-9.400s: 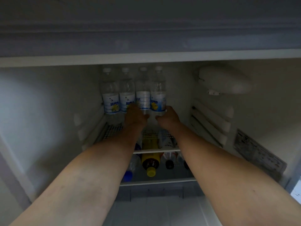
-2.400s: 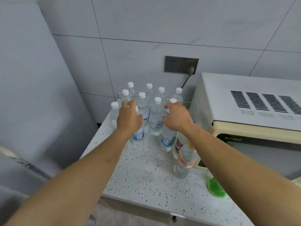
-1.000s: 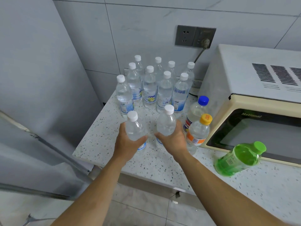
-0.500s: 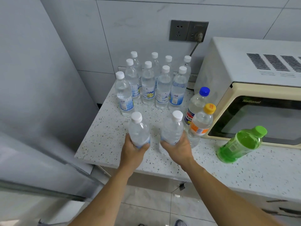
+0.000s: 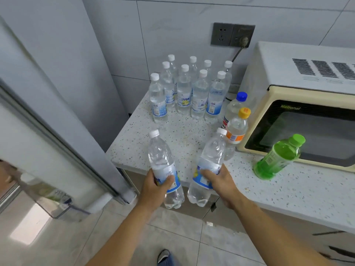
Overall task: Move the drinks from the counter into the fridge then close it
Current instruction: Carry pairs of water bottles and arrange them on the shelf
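Note:
My left hand grips a clear water bottle with a white cap and blue label, held off the counter over its front edge. My right hand grips a second matching water bottle, tilted slightly right. Several more water bottles stand clustered at the back of the speckled counter. A blue-capped bottle, an orange-capped bottle and a green bottle stand by the microwave. The fridge is at the left with its open door low left.
A cream microwave fills the counter's right side, plugged into a wall socket. The fridge door's clear shelf juts out at lower left. Tiled floor lies below, with a shoe at the bottom edge.
Both hands have pulled their bottles back and down, off the counter past its front edge. The view has shifted left and back, showing more of the fridge door.

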### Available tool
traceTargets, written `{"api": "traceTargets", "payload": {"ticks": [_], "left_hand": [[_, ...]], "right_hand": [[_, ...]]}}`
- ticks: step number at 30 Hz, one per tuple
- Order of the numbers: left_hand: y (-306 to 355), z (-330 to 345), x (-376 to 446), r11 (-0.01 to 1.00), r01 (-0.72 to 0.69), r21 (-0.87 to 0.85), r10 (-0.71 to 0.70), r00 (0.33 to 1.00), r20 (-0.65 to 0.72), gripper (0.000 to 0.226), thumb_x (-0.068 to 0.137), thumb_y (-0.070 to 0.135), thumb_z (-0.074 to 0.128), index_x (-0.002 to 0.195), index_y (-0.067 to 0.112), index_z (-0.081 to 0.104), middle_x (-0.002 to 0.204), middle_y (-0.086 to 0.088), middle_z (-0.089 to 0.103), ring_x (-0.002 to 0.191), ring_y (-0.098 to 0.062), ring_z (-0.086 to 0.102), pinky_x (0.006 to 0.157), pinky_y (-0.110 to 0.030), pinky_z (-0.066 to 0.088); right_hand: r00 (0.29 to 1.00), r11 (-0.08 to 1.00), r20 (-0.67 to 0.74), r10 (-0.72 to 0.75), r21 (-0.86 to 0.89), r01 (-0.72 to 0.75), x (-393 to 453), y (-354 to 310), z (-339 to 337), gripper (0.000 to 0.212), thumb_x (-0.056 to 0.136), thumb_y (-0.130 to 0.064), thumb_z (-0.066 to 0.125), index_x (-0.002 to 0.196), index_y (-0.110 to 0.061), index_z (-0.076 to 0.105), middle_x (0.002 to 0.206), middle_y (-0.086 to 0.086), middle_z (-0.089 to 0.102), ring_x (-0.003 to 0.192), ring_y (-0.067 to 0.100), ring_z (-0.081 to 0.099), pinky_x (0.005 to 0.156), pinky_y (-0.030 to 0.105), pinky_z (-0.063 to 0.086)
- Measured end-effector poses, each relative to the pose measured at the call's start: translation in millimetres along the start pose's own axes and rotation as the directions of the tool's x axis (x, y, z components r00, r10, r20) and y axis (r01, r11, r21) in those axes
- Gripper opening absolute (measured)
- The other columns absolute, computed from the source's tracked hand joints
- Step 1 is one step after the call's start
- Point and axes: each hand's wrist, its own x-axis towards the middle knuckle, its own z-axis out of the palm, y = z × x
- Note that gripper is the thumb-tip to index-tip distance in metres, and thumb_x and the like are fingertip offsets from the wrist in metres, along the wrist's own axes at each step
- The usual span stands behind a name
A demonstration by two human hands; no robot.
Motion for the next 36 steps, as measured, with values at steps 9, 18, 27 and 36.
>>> {"api": "traceTargets", "payload": {"ticks": [9, 18, 27, 36], "left_hand": [[-30.8, 1.0, -110.2, 0.795, 0.255, -0.55, -0.305, 0.952, 0.001, 0.053, 0.083, 0.033, 0.063, 0.127, 0.003, 0.059, 0.113, -0.027, 0.069, 0.096, -0.04, 0.071, 0.077, -0.053, 0.06], [-70.5, -51.2, -203.0, 0.706, 0.252, -0.662, -0.414, 0.905, -0.096, 0.048, 0.072, 0.039, 0.072, 0.106, 0.005, 0.075, 0.104, -0.022, 0.073, 0.086, -0.034, 0.073, 0.068, -0.044, 0.06], [-98.1, -155.1, -275.6, 0.779, 0.168, -0.604, -0.465, 0.8, -0.378, 0.064, 0.071, 0.046, 0.07, 0.118, 0.003, 0.067, 0.105, -0.021, 0.074, 0.093, -0.038, 0.071, 0.079, -0.049, 0.057], [-131.5, -298.3, -350.9, 0.812, 0.068, -0.58, -0.439, 0.728, -0.528, 0.053, 0.078, 0.047, 0.063, 0.118, 0.011, 0.065, 0.096, -0.009, 0.077, 0.081, -0.021, 0.075, 0.065, -0.029, 0.057]], "right_hand": [[0.912, 0.926, 0.326, 0.25, 0.196, -0.323, -65.7, 56.5, -1.2, 0.035, 0.085, -0.015, 0.07, 0.117, -0.007, 0.062, 0.095, 0.018, 0.075, 0.081, 0.029, 0.072, 0.075, 0.04, 0.06], [0.741, 0.894, 0.58, 0.338, 0.049, -0.446, -117.8, 77.1, 67.1, 0.056, 0.074, -0.032, 0.079, 0.12, -0.004, 0.063, 0.104, 0.022, 0.074, 0.085, 0.031, 0.072, 0.086, 0.045, 0.057], [0.639, 0.934, 0.684, 0.352, -0.213, -0.287, -170.0, 78.3, 183.8, 0.062, 0.064, -0.041, 0.075, 0.118, -0.014, 0.06, 0.099, 0.017, 0.075, 0.085, 0.03, 0.073, 0.081, 0.041, 0.059], [0.621, 0.944, 0.711, 0.329, -0.246, -0.219, -237.3, 81.0, 346.2, 0.054, 0.069, -0.036, 0.073, 0.116, -0.011, 0.064, 0.096, 0.019, 0.075, 0.079, 0.029, 0.073, 0.067, 0.035, 0.059]]}}
